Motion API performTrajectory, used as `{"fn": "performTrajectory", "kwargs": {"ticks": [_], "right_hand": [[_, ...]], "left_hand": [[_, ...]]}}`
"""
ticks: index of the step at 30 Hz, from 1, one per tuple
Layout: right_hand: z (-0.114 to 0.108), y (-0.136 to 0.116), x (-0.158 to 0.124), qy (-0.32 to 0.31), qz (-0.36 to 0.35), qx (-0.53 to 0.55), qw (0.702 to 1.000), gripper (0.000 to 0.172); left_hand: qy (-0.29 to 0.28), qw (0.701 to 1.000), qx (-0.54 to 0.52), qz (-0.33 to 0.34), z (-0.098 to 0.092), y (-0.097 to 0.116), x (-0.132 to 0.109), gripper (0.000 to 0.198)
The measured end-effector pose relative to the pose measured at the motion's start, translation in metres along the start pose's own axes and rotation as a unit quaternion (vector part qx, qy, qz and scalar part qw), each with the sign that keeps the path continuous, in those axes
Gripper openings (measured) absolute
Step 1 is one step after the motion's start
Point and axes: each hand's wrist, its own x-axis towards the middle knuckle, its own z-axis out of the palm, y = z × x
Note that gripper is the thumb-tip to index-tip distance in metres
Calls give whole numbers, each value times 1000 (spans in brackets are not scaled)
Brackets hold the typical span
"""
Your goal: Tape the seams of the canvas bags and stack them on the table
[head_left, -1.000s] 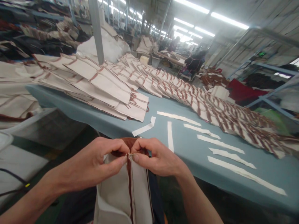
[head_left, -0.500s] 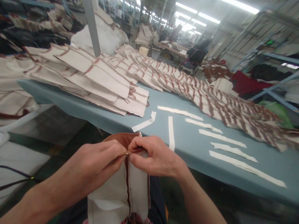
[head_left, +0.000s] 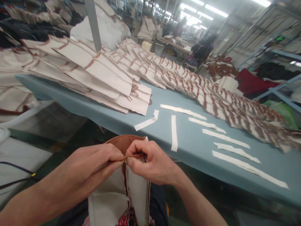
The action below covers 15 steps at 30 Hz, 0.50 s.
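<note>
A sewn cream fabric piece with a brown inner face and dark brown seams hangs upright before my lap. My left hand pinches its brown top edge between thumb and fingers. Right beside it, my right hand pinches the same edge, the fingertips of both hands almost touching above the vertical seam. Brown material curves up behind the hands. What lies exactly between the fingertips is too small to make out. Patterned red and white cloth shows at the bottom.
White strips lie scattered on the blue-green table. Stacks of similar cream pieces and a long overlapping row cover its far side. A grey post rises behind. A person sits farther back.
Both hands have shifted slightly left along with the top edge, still pinching it. The fabric below has opened out more, showing more patterned cloth. The view has tilted slightly.
</note>
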Motion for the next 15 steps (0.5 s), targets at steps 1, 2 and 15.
{"fn": "performTrajectory", "kwargs": {"ticks": [1, 2, 15], "right_hand": [[1, -1, -2, 9, -24, -33, 999, 6], [2, -2, -3, 19, -52, -64, 996, 6], [-7, -17, -22, -2, -214, -250, 944, 14]], "left_hand": [[9, 1000, -10, -11, -2, 1, 1, 27], [15, 999, -16, -31, -3, 1, 2, 26], [-144, 988, -22, -47, -13, -1, 1, 36]]}}
